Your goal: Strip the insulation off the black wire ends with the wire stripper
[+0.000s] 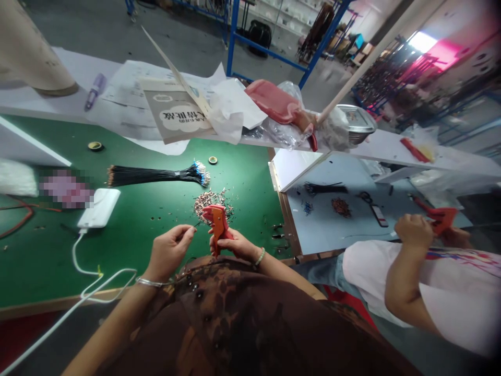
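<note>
My right hand (239, 245) is wrapped round the handles of an orange and red wire stripper (219, 222), its head pointing away from me. To its left, my left hand (171, 251) pinches a short dark wire (198, 224) between thumb and forefinger, with the wire's end close to the stripper's head. Whether the jaws touch the wire is too small to tell. Just beyond the stripper lies a pile of small cut wire scraps (207, 201). Farther back, a tied bundle of black wires (152, 176) with blue and silvery right ends rests on the green tabletop (129, 245).
A white power bank (99, 208) with a white cable lies on the left. Above the table's back runs a shelf (230, 140) holding papers, a booklet (176, 112) and plastic bags. At the right-hand table a co-worker's hand (415, 230) is beside another orange stripper (444, 219).
</note>
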{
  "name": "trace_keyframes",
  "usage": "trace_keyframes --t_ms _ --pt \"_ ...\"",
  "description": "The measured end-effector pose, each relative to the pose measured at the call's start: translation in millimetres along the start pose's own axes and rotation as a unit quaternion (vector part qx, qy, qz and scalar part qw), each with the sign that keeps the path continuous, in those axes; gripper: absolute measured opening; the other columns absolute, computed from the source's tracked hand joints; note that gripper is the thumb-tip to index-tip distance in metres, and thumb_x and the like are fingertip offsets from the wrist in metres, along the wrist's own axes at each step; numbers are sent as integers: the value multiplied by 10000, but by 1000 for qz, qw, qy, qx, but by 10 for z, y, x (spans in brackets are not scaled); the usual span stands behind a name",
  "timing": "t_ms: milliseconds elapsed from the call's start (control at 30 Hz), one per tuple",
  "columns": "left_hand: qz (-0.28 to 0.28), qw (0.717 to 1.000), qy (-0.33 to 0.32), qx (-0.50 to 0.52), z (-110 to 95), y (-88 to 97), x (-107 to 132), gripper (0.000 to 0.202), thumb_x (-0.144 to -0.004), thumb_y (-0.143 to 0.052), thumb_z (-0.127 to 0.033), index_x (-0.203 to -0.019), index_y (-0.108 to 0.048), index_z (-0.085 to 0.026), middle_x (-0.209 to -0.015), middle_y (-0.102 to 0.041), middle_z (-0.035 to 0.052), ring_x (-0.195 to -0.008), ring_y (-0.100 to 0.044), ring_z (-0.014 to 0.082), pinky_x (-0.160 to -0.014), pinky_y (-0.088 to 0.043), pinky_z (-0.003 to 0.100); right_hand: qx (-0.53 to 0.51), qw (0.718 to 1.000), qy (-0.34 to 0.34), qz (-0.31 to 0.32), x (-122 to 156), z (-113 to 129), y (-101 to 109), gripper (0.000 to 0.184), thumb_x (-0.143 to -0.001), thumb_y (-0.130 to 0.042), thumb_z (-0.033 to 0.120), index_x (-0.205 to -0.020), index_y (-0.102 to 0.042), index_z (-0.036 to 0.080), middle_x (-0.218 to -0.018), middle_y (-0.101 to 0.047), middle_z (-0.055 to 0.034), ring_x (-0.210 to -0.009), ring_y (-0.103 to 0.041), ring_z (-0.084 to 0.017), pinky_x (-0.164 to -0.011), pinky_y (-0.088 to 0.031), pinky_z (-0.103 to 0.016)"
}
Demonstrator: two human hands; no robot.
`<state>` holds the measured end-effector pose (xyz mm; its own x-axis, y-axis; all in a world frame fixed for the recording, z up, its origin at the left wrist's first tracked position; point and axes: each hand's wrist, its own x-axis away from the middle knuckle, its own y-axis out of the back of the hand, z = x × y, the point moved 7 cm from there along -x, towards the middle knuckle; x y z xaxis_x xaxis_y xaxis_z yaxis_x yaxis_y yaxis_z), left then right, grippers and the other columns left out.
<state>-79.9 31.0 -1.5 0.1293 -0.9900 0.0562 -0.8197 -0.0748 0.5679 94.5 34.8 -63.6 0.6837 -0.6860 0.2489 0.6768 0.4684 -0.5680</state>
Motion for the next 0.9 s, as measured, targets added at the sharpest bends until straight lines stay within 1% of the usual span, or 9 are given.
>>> trace_keyframes --t_ms 100,200,300,433,600,733,900 --pt "2 999 -23 -42 -9 -47 6 427 -825 -490 -544 -815 -719 -184 -719 -723 29 -608 -612 150 -586 -425 225 -1 1000 9 -9 -2 17 -17 548 -742 -767 384 -1169 -520 145 -923 -628 -58 -767 -623 -166 -717 -534 -328" --pt "13 993 -52 -104 -64 -126 13 402 -863 -457 -505 -844 -727 -208 -730 -731 33 -605 -620 153 -579 -398 231 9 999 22 -22 -16 25 -17 568 -707 -792 381 -1154 -527 150 -919 -625 -51 -749 -616 -161 -709 -530 -321" --pt "17 979 -80 -185 -168 -190 25 372 -894 -442 -458 -875 -726 -219 -732 -729 46 -593 -616 159 -555 -347 241 20 999 36 -29 -26 29 -11 585 -670 -819 342 -1146 -536 153 -897 -623 -37 -769 -614 -161 -726 -525 -314" --pt "23 955 -123 -267 -313 -258 56 381 -929 -412 -428 -832 -719 -225 -695 -709 53 -552 -588 164 -523 -270 260 32 997 65 -23 -17 70 -12 550 -679 -805 300 -1143 -546 157 -914 -624 -33 -803 -617 -158 -783 -512 -316" --pt "16 944 -184 -274 -463 -312 102 363 -951 -406 -403 -912 -722 -229 -766 -733 55 -607 -618 162 -529 -268 259 59 995 70 -45 -21 56 32 500 -669 -794 323 -1073 -551 157 -906 -624 -38 -803 -611 -169 -775 -518 -322" --pt "26 940 -193 -280 -536 -350 110 396 -963 -373 -396 -890 -718 -215 -727 -723 58 -577 -603 147 -508 -256 262 73 992 74 -70 -27 11 82 521 -654 -800 356 -1072 -554 167 -897 -618 -36 -813 -609 -179 -785 -527 -325" --pt "23 938 -204 -279 -567 -359 120 396 -965 -370 -386 -859 -706 -206 -702 -708 56 -551 -576 140 -496 -238 267 89 988 92 -85 -25 28 80 480 -692 -782 446 -1016 -564 168 -880 -619 -45 -785 -601 -171 -751 -533 -313"
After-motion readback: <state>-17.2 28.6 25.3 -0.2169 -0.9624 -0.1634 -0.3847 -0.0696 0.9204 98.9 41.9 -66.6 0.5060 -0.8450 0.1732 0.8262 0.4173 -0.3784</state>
